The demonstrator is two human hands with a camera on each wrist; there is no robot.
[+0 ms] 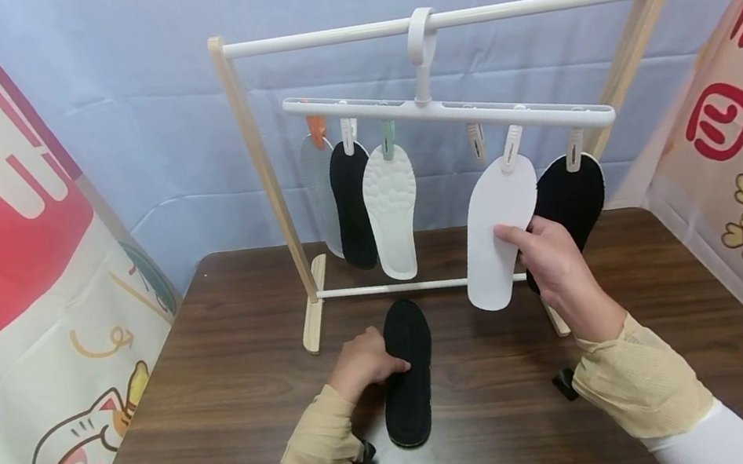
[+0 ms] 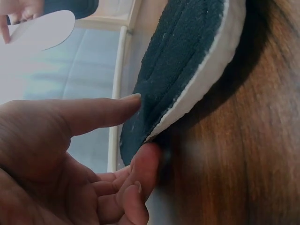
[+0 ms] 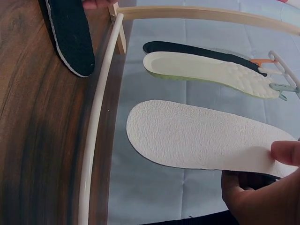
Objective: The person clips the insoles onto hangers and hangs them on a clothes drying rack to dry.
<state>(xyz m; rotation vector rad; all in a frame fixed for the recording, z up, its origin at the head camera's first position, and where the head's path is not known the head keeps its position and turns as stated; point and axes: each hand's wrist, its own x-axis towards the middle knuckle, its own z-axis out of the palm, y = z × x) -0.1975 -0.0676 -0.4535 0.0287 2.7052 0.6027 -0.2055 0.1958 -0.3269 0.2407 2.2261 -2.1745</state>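
Observation:
My left hand [image 1: 366, 361] pinches the edge of a black insole [image 1: 410, 373] low over the table, thumb on its dark face and fingers beneath. In the left wrist view the insole [image 2: 183, 61] shows a white, thick underside edge. My right hand [image 1: 556, 257] holds a white insole [image 1: 501, 226] by its side edge, thumb in front and fingers behind. A white clip [image 1: 512, 148] grips that insole's top on the hanger bar [image 1: 443, 112]. Just behind the right hand hangs another black insole [image 1: 573, 192] from its own clip.
A wood and white drying rack [image 1: 344, 34] stands on the brown table [image 1: 242, 377]. Left of the hook hang a grey insole [image 1: 319, 192], a black insole [image 1: 353, 211] and a white bumpy insole [image 1: 392, 205]. A beige clip [image 1: 476, 140] hangs with nothing in it.

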